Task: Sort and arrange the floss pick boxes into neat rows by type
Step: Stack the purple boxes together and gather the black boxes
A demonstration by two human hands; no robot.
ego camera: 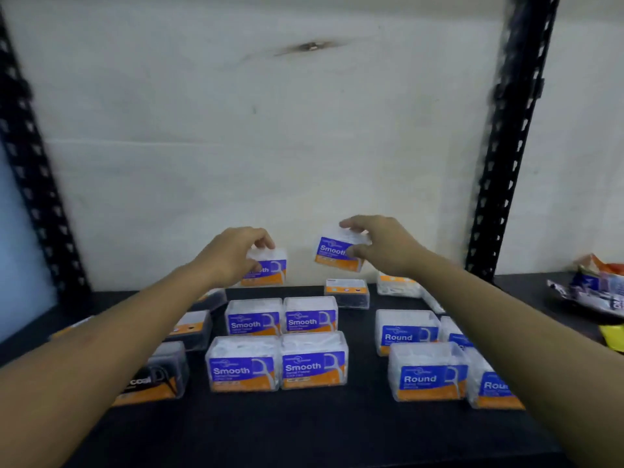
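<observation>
Holding a Smooth box in each hand here. The left box [268, 270] sits low at the back of the shelf [304, 430], just behind the two Smooth rows [250, 366], with the left hand [233, 255] curled over it. The right box [337, 255] is raised and tilted, pinched by the right hand [381, 244]. I'd guess its slot is just beside the left box, long side facing me.

Clear Smooth boxes [243, 363] stand in paired rows, Round boxes [427, 371] to their right

Stockroom or shop storage rack, black slotted metal uprights [506, 146] at both sides, dark shelf board [304, 427], bare white wall [236, 146] behind, many identical labelled floss boxes [243, 364]
</observation>
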